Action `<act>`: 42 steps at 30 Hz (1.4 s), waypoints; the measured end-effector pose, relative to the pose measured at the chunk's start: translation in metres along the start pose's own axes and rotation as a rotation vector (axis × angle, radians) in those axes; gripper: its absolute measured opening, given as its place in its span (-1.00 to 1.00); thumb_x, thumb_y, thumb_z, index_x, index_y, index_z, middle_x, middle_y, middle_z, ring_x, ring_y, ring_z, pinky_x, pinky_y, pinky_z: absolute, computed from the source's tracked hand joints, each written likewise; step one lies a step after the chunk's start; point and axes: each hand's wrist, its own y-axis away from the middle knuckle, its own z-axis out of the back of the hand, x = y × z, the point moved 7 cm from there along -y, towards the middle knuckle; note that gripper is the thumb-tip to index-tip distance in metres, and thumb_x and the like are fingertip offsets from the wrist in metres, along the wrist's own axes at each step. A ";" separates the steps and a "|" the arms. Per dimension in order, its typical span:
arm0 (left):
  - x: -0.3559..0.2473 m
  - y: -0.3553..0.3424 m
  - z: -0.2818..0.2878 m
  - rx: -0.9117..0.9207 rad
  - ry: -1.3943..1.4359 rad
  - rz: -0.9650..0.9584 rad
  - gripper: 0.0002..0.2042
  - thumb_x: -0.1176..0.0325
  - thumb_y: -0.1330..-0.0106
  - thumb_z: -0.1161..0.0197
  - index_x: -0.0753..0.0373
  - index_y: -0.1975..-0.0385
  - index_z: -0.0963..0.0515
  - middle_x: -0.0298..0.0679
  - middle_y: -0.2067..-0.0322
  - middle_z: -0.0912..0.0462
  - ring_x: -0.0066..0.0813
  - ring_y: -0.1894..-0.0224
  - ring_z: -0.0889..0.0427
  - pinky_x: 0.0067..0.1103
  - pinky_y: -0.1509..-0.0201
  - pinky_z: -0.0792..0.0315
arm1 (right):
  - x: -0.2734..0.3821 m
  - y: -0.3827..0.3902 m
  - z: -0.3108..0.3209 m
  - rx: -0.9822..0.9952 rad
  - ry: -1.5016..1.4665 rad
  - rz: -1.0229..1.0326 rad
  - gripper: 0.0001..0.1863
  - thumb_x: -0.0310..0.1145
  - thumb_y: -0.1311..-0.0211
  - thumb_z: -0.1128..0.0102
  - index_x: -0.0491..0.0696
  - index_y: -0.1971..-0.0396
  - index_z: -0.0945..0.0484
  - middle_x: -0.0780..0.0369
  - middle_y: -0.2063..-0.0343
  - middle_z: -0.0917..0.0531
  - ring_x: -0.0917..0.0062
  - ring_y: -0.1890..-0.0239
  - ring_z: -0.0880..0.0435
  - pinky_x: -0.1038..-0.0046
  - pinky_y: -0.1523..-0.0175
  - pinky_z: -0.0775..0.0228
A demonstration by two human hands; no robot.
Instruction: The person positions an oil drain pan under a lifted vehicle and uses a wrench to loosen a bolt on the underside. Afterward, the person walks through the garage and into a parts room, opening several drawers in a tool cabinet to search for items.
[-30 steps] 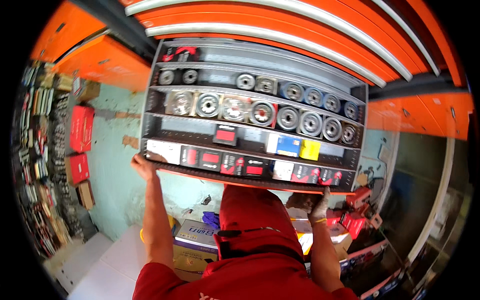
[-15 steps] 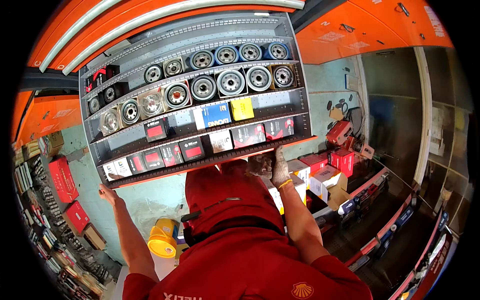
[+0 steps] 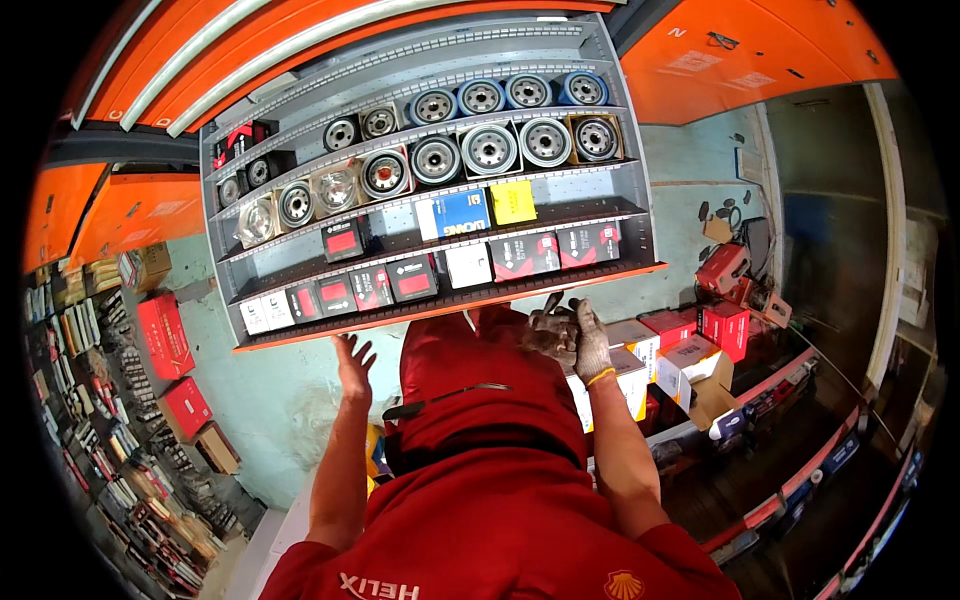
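In front of me a grey drawer with an orange front edge (image 3: 450,302) stands pulled out, holding rows of round oil filters (image 3: 490,148) and small boxes. My bare left hand (image 3: 353,368) is just below its front edge, left of centre, fingers spread and holding nothing. Close under the right part of that edge is my right hand (image 3: 592,345), in a grey work glove with a yellow cuff. Its fingers close around a dirty grey bundle (image 3: 550,332) that looks like a crumpled work glove; its exact shape is hard to make out.
Orange cabinet doors (image 3: 740,55) and closed drawers with pale handles flank the open drawer. White and red cartons (image 3: 725,332) lie on the right beside a lower rack. Shelves of packed boxes (image 3: 105,400) line the left side, with red boxes (image 3: 167,337) at their edge.
My left hand has come away from the drawer's left corner and moved right, fingers opening. My right hand stays near the front edge with the grey bundle. The whole view has shifted.
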 end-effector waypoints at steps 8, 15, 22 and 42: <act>-0.012 0.008 -0.024 0.136 -0.422 -0.194 -0.70 0.26 -0.58 -0.07 0.31 -0.13 -0.51 -0.12 -0.07 -0.64 -0.23 -0.10 -0.69 -0.37 -0.16 -0.56 | -0.002 -0.015 0.006 -0.046 0.097 0.001 -0.40 0.18 -0.48 -0.30 -0.07 -0.14 -0.58 0.26 0.15 -0.74 0.59 0.23 -0.68 0.53 0.19 -0.55; -0.024 0.012 -0.037 0.142 -0.654 -0.427 -0.78 0.56 -0.39 -0.12 0.35 0.03 -0.60 -0.12 0.10 -0.75 -0.31 0.02 -0.73 -0.41 -0.17 -0.57 | 0.007 -0.013 -0.008 -0.024 0.161 -0.010 -0.34 0.19 -0.54 -0.19 -0.11 -0.27 -0.56 0.21 0.08 -0.75 0.53 0.14 -0.73 0.48 0.11 -0.56; -0.039 0.022 -0.056 0.148 -0.600 -0.470 -0.77 0.51 -0.47 -0.22 0.36 -0.06 -0.59 -0.10 0.07 -0.76 -0.30 -0.01 -0.74 -0.39 -0.17 -0.58 | 0.010 -0.013 -0.011 -0.002 0.199 0.016 -0.35 0.16 -0.55 -0.19 -0.13 -0.26 -0.57 0.20 0.07 -0.75 0.53 0.10 -0.72 0.50 0.02 -0.57; -0.055 0.029 -0.064 0.131 -0.669 -0.474 -0.78 0.39 -0.52 -0.26 0.36 -0.04 -0.60 -0.13 0.13 -0.76 -0.32 0.03 -0.74 -0.39 -0.16 -0.58 | 0.004 -0.009 -0.016 -0.058 0.178 -0.034 -0.53 0.08 -0.53 -0.25 -0.05 -0.05 -0.61 0.30 0.26 -0.73 0.62 0.35 -0.62 0.55 0.28 -0.47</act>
